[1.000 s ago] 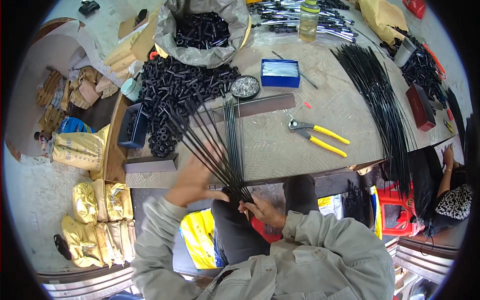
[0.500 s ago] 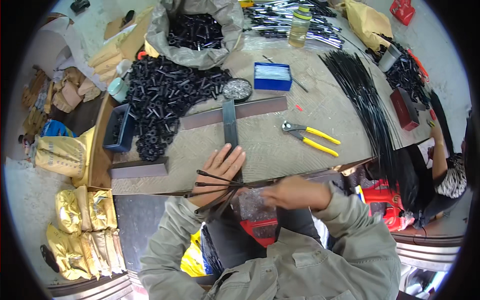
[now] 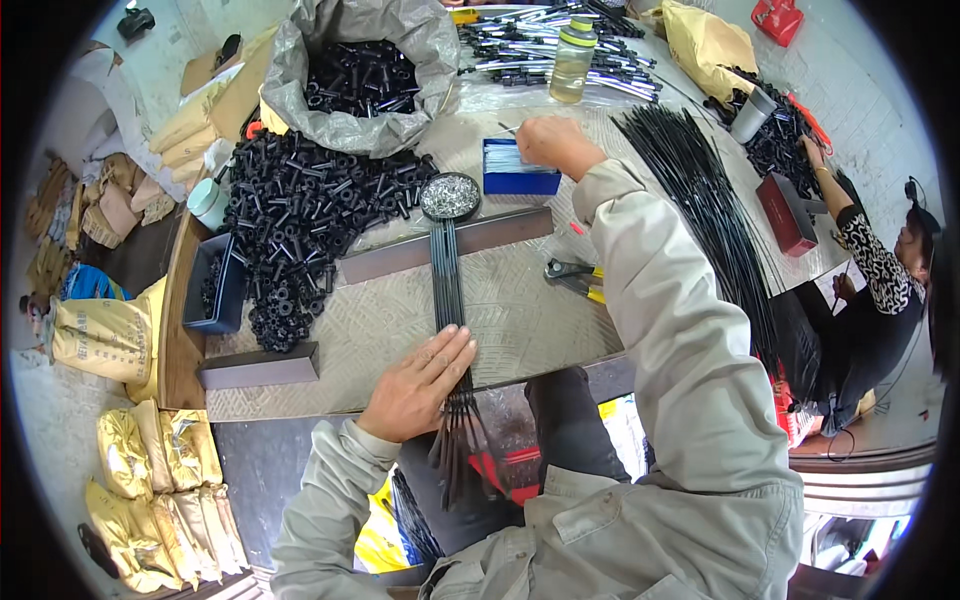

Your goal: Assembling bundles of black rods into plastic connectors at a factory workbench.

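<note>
My left hand (image 3: 422, 385) lies flat, fingers stretched, on a bundle of thin black cables (image 3: 449, 285) at the table's front edge. The cables' lower ends hang over that edge above my lap. Their upper part crosses a long metal bar (image 3: 510, 228) and reaches a round dish of small silvery pieces (image 3: 449, 196). My right hand (image 3: 560, 145) is at the blue box (image 3: 520, 183) of thin whitish strips (image 3: 503, 156). Its fingers are curled together over the box's right side; whatever they pinch is hidden.
Black bolt-like parts (image 3: 290, 220) are heaped at left, near a sack (image 3: 290, 80) of more. Yellow-handled pliers (image 3: 572, 272) lie partly under my right sleeve. More black cables (image 3: 690, 190) lie at right. A bottle (image 3: 572, 65) stands at the back. Another person (image 3: 870, 260) works at far right.
My right hand has gone from the table's front edge up to the blue box. The cable ends, splayed before, now hang down. My left hand remains on the bundle.
</note>
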